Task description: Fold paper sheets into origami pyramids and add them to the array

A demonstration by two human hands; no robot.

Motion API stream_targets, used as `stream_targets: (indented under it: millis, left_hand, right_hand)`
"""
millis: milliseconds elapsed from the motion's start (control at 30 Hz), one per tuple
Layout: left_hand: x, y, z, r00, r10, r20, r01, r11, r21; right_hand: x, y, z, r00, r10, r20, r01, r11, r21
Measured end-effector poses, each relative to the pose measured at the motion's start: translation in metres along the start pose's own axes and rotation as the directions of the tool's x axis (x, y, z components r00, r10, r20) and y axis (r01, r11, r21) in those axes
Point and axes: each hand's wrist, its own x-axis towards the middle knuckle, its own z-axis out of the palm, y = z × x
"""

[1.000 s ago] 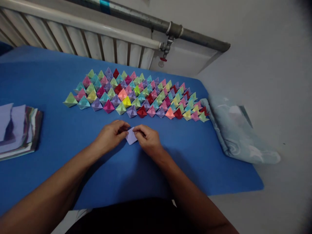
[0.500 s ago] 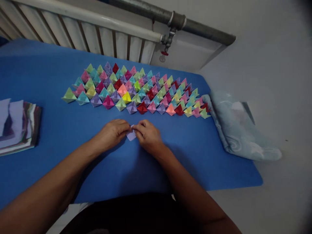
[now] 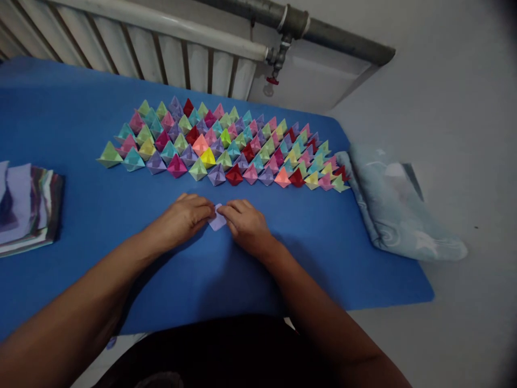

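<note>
A small folded piece of lilac paper [image 3: 217,221] lies between my hands, close to the blue tabletop. My left hand [image 3: 189,214] pinches its left side, fingers closed. From the right, my right hand [image 3: 247,223] grips the opposite edge with thumb and fingers together. Parts of the paper are hidden under the fingertips. Just beyond my hands stand rows of folded paper boats [image 3: 217,174] in lilac, pink, red, green, yellow and blue.
At the left edge sits a stack of coloured paper sheets [image 3: 24,207] on the blue table [image 3: 169,291]. A folded pale blue blanket [image 3: 398,207] hangs over the table's right end. Behind the table are a white radiator [image 3: 169,56] and a grey pipe [image 3: 343,43] with a red-handled valve [image 3: 272,81].
My right fingers have shifted slightly and lie flatter on the paper, and a little more of it shows between my hands. The camera view has tilted slightly.
</note>
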Motion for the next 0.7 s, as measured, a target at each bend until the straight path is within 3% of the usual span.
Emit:
stream_targets:
  millis: [133,267,700]
  left_hand:
    - [-0.005,0.002,-0.001,0.998,0.061,-0.003,-0.06,0.992,0.107]
    - [-0.012,0.0,-0.003,0.991,0.128,-0.036,-0.125,0.989,0.077]
    - [-0.007,-0.007,-0.009,0.991,0.131,-0.04,-0.13,0.991,0.005]
  right_hand:
    - [-0.009,-0.003,-0.003,0.998,-0.064,0.023,0.065,0.998,-0.026]
    - [-0.014,-0.001,-0.008,0.994,-0.112,0.009,0.111,0.991,0.075]
    - [-0.015,0.01,-0.006,0.995,-0.097,-0.031,0.101,0.977,0.188]
